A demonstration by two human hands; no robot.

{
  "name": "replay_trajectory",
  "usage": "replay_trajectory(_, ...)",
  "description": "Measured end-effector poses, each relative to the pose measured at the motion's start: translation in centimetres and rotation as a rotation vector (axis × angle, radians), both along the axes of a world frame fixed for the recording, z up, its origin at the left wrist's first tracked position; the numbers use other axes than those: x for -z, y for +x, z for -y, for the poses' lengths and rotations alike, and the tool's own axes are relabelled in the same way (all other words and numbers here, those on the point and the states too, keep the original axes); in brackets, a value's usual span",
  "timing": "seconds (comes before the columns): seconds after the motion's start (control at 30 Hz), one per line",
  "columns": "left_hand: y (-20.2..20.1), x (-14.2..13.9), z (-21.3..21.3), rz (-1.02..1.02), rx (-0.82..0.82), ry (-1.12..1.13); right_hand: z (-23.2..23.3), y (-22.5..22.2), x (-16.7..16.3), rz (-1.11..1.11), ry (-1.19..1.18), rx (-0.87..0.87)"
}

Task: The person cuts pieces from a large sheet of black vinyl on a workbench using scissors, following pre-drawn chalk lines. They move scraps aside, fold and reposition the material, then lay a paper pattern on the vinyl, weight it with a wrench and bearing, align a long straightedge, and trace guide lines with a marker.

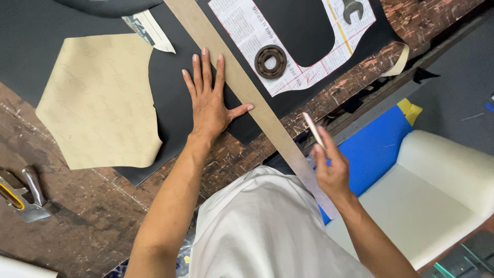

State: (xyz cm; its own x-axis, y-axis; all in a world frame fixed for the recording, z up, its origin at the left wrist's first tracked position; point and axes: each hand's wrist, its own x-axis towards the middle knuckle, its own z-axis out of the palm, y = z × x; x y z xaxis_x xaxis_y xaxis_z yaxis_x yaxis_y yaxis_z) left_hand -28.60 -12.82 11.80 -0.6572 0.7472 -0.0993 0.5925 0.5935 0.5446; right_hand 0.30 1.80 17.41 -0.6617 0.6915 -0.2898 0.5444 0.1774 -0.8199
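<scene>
A long straightedge (247, 92) is lying slantwise across the sheet (175, 98) on the table (77, 216), with a paper pattern (100, 100) lying left of it. Right of it, a bearing ring (270, 61) is sitting on a newspaper template (247, 31), and a knife (23, 198) is lying at the table's left edge.

- Left hand (210, 105) lay flat, palm down, fingers stretched straight and close together, pointing away from the body.
- Left thumb splayed out sideways toward the right hand, well apart from the other fingers.
- Left wrist held straight, in line with the forearm; left arm bare, extended forward and slightly bent at the elbow.
- Right hand (332, 172) raised, nearer the body than the left and well apart from it.
- Right fingers curled in a pinch around a slim pale stick, its free end pointing up and toward the left hand.
- Right forearm bare, angled inward from the right side.
</scene>
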Motion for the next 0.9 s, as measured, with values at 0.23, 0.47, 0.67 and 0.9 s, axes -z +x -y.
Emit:
replay_trajectory(0.23, 0.0, 0.0, 0.0, -0.013, -0.007, 0.003, -0.4, -6.5, 0.2, -0.086, 0.158, -0.341)
replay_trajectory(0.47, -0.6, 0.0, -0.1, 0.009, -0.018, -0.007, -1.0, -8.5, 0.3, -0.033, 0.192, -0.403)
replay_trajectory(0.67, -1.4, -0.1, -0.1, 0.040, -0.038, 0.003, -1.3, -12.2, -0.8, 0.022, 0.190, -0.394)
replay_trajectory(0.9, -2.0, 0.2, -0.3, 0.070, -0.046, -0.009, -2.5, -24.1, 1.0, -0.100, 0.423, -0.540)
